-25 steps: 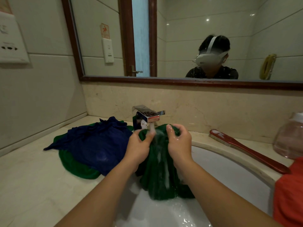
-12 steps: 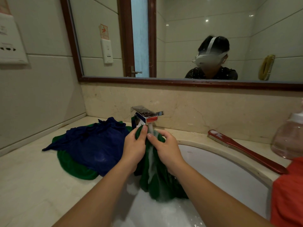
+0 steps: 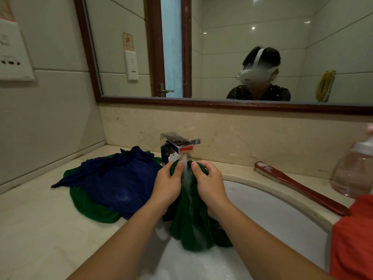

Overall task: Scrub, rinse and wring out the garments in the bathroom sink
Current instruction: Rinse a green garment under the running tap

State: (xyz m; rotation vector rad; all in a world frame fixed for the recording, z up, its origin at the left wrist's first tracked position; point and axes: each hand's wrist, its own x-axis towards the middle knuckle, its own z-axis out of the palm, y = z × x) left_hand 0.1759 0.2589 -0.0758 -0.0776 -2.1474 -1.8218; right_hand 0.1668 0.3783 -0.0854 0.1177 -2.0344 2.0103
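Under the faucet [image 3: 179, 146], both hands, left hand [image 3: 168, 185] and right hand [image 3: 210, 185], clench the green garment [image 3: 189, 225] in running water, mid-rinse by my judgement, wringing not yet done, while a blue garment [image 3: 113, 178] waits left of the faucet on the tabletop [image 3: 40, 229].

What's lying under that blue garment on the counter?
A green cloth lies under the blue garment, its edge showing at the front and left. The rest is covered, so anything else beneath cannot be seen.
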